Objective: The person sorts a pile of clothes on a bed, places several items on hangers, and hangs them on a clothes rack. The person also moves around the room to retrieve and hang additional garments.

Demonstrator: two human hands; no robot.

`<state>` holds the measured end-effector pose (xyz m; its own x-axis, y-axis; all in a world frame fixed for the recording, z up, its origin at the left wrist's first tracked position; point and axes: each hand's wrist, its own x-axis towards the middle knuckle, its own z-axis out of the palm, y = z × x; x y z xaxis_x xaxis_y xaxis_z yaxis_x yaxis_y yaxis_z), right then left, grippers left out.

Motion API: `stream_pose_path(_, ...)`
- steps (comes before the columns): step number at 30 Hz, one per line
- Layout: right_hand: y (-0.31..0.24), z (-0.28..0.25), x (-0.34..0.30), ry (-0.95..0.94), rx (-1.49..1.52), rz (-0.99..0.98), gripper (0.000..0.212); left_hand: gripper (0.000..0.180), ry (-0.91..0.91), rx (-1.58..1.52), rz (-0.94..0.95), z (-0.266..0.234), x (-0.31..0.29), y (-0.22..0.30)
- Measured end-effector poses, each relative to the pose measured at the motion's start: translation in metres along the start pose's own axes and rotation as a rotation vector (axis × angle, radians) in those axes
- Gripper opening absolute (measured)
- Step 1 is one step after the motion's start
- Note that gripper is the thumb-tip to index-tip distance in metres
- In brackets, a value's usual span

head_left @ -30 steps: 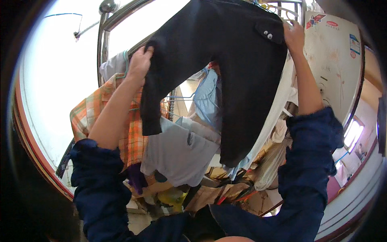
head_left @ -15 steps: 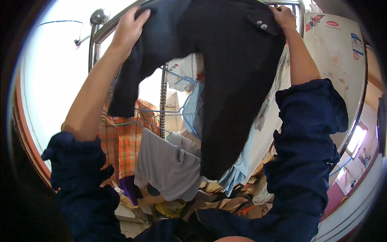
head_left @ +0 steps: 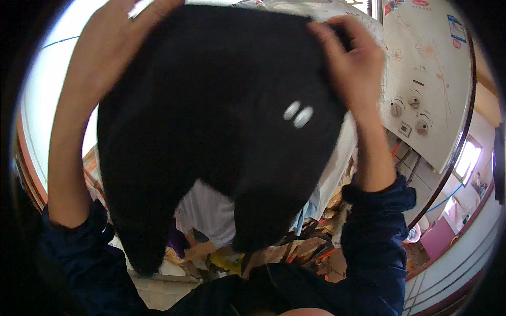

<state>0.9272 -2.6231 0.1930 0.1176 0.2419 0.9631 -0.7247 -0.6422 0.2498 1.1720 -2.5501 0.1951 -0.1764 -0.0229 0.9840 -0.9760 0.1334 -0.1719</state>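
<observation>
A pair of black trousers (head_left: 211,105) hangs upright before me, filling the middle of the view, with its legs spread downward. Two white oval marks show on its right side, blurred by motion. At the upper left corner of the waist, my left hand (head_left: 124,39) is closed on the cloth; its fingertips are partly hidden at the top edge. My right hand (head_left: 358,63) pinches the opposite corner of the waist between thumb and fingers. Behind the legs, part of a grey garment (head_left: 208,216) is visible.
A white water heater (head_left: 421,79) with knobs and a flower pattern hangs on the right. Pale blue cloth (head_left: 305,210) shows beside the right trouser leg. Mixed clutter (head_left: 284,250) lies below, and a pink cabinet (head_left: 443,242) stands at far right.
The trousers have come nearer and lower, still held by both hands, and now cover the hangers and most of the hanging clothes. More of the heater's lower part shows.
</observation>
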Motion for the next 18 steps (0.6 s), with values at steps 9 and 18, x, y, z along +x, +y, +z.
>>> stream_pose_path(9,-0.094,0.020,-0.048,-0.710,0.650,-0.038,0.021,0.028,-0.215,-0.691,-0.487,-0.004,-0.056,-0.054)
stream_pose_path(18,0.213,0.050,0.094,0.139,-0.631,-0.185,0.030,0.031,-0.046,-0.526,-0.517,-0.037,-0.094,-0.084)
